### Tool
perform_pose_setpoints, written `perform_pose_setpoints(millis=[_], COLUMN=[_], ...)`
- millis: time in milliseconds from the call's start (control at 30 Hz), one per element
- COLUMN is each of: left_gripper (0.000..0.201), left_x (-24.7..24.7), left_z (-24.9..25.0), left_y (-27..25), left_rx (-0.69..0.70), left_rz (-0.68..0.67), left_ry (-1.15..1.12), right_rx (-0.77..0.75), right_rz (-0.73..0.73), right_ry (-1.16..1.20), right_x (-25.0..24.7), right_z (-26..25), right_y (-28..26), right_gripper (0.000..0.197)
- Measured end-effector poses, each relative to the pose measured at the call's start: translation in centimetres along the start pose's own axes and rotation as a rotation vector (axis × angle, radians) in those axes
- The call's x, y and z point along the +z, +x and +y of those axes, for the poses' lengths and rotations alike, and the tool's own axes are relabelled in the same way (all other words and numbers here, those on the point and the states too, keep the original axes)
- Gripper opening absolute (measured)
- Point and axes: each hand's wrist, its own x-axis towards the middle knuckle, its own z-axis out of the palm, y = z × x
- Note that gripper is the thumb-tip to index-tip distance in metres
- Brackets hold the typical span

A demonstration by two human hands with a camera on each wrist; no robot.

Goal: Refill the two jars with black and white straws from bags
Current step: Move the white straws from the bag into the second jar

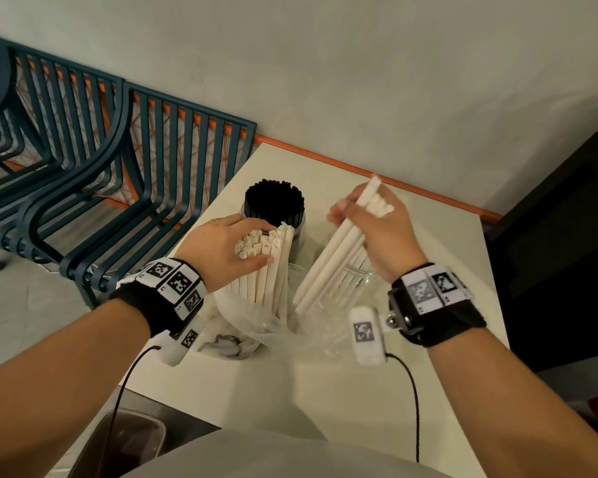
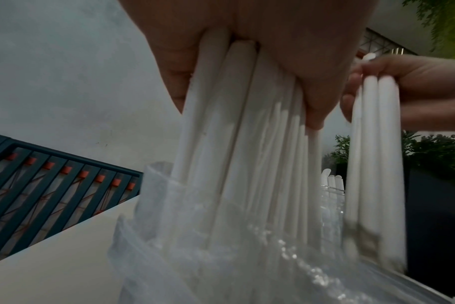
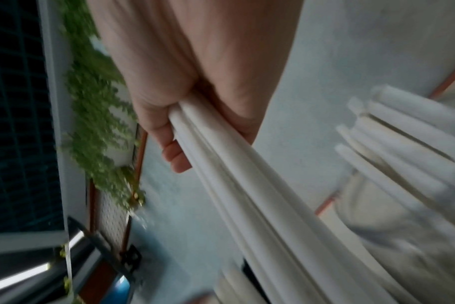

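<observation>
On the white table (image 1: 325,391), my left hand (image 1: 228,246) grips the top of a bundle of white straws (image 1: 266,274) standing upright in a clear plastic bag (image 1: 249,326). In the left wrist view the bundle of white straws (image 2: 247,144) runs from my palm down into the bag (image 2: 195,257). My right hand (image 1: 377,229) holds a smaller bunch of white straws (image 1: 332,260), tilted, its lower ends over the bag beside a clear glass jar (image 1: 359,274). The bunch (image 3: 247,195) is blurred in the right wrist view. A second jar, full of black straws (image 1: 273,201), stands behind my left hand.
Dark blue slatted metal chairs (image 1: 101,160) stand left of the table against a grey wall. A black cabinet (image 1: 560,243) is close on the right. A grey bin (image 1: 132,439) sits below the table's near left corner. Cables hang from both wrist cameras.
</observation>
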Motion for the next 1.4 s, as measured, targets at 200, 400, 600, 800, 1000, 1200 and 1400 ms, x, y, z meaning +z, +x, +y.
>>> perform_pose_setpoints(millis=[200,400,600,800,1000,1200,1400], left_gripper=[0.064,0.064,0.063,0.063,0.064,0.063,0.062], left_x=[0.0,-0.1,0.0,0.1,-0.1,-0.1,-0.2], left_z=[0.2,0.3,0.3,0.3,0.3,0.2,0.2], left_y=[0.1,0.0,-0.1,-0.2,-0.2,-0.1,-0.2], left_rx=[-0.003,-0.017,-0.026,-0.021,-0.026,-0.027,-0.024], left_rz=[-0.002,-0.01,-0.012,-0.009,-0.014,-0.012,-0.014], left_ry=[0.001,0.011,0.017,0.016,0.016,0.024,0.022], right_rx=[-0.278,-0.201,-0.101,-0.162,-0.273,-0.169,-0.092], right_rz=[0.227,0.314,0.252,0.119,-0.14,-0.03,-0.074], right_ry=[0.069,-0.128,-0.302,-0.589,-1.043,-1.421,-1.342], right_x=[-3.6,-4.4,-3.0,-3.6,-4.8,-5.9,-5.9], right_z=[-5.3,-0.5,6.0,8.9,8.9,8.8,8.9], right_y=[1.7,2.7,3.5,3.9,3.4,4.4,6.9], right_gripper=[0.017,0.017,0.022,0.053,0.041,0.069,0.058])
